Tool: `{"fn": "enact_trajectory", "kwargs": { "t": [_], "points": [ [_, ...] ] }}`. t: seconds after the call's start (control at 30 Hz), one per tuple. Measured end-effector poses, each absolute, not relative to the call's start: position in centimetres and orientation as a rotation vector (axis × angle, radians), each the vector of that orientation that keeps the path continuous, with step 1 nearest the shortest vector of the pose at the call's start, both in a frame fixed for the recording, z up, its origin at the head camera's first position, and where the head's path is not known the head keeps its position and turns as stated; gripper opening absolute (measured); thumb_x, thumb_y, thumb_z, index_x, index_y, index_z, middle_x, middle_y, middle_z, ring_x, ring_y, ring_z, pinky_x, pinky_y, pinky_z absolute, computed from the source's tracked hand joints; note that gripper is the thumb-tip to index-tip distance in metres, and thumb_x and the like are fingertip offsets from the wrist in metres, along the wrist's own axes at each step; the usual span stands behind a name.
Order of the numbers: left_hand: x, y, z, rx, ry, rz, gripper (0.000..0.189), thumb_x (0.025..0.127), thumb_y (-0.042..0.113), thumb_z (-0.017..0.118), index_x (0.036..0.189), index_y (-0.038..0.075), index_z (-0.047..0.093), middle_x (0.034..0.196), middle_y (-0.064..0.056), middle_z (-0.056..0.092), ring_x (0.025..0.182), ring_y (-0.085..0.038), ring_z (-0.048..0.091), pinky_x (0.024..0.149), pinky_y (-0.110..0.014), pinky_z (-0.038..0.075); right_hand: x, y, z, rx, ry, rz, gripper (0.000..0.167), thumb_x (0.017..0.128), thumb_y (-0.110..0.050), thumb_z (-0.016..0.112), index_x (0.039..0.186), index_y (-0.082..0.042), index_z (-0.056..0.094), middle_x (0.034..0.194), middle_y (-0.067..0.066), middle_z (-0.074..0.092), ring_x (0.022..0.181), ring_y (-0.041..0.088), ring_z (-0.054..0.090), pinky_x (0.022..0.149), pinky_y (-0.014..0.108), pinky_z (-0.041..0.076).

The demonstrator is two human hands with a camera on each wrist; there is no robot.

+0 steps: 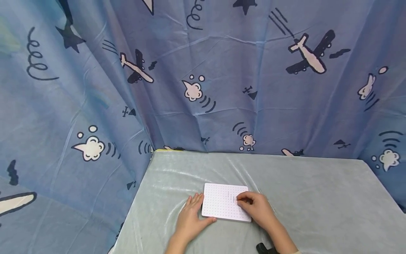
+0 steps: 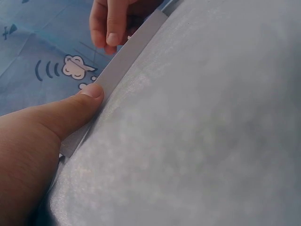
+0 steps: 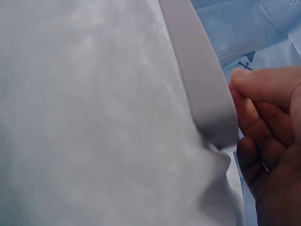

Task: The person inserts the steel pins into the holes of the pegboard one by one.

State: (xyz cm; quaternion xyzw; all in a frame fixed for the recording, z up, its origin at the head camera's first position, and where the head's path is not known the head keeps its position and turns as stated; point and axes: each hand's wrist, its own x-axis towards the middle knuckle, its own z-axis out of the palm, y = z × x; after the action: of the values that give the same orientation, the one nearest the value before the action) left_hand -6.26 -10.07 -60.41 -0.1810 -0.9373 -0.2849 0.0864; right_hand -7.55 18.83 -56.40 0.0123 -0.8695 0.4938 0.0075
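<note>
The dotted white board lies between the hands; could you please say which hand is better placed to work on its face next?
Probably the right hand: its fingers curl over the dotted white board, whereas the left hand touches the board's left and near edges.

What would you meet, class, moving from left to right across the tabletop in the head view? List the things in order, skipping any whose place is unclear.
The person's left grip → the white dotted board → the person's right grip.
</note>
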Motion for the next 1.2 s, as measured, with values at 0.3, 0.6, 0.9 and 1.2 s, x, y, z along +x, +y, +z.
{"fn": "enact_trajectory", "kwargs": {
  "t": [0.3,0.6,0.9,1.2],
  "points": [
    [-6.2,-10.2,-60.4,-0.551,-2.798,-0.833,0.101,0.078,0.071,0.086,0.152,0.006,0.064,0.155,-0.009,0.063,0.149,-0.029,0.055,0.131,-0.049,0.036,-7.3,20.8,-56.5,-0.05,-2.68,1.432,0.019,0.091,0.002,0.085,0.107,-0.007,0.083,0.095,0.0,0.077,0.081,0.013,0.064,0.067,0.022,0.056],
    [-6.3,-10.3,-60.4,-0.555,-2.786,-0.841,0.101,0.08,0.072,0.085,0.152,0.004,0.064,0.155,-0.011,0.063,0.148,-0.03,0.055,0.13,-0.05,0.037,-7.4,22.9,-56.7,-0.03,-2.669,1.256,0.021,0.089,0.0,0.088,0.109,-0.004,0.081,0.094,0.002,0.076,0.072,0.011,0.055,0.06,0.024,0.048],
    [-6.2,-10.2,-60.3,-0.549,-2.775,-0.847,0.101,0.079,0.071,0.086,0.151,0.003,0.065,0.154,-0.012,0.064,0.147,-0.032,0.056,0.13,-0.052,0.038,-7.3,24.8,-56.7,-0.097,-2.737,1.095,0.026,0.089,-0.006,0.087,0.114,-0.001,0.08,0.1,0.007,0.075,0.081,0.017,0.062,0.067,0.031,0.054],
    [-6.2,-10.3,-60.5,-0.545,-2.789,-0.85,0.099,0.08,0.068,0.087,0.152,0.005,0.064,0.155,-0.011,0.063,0.149,-0.03,0.055,0.131,-0.05,0.036,-7.0,25.3,-56.8,-0.167,-2.823,1.026,0.028,0.091,-0.014,0.086,0.113,0.001,0.079,0.099,0.009,0.071,0.087,0.025,0.065,0.079,0.049,0.057]
  ]
}}
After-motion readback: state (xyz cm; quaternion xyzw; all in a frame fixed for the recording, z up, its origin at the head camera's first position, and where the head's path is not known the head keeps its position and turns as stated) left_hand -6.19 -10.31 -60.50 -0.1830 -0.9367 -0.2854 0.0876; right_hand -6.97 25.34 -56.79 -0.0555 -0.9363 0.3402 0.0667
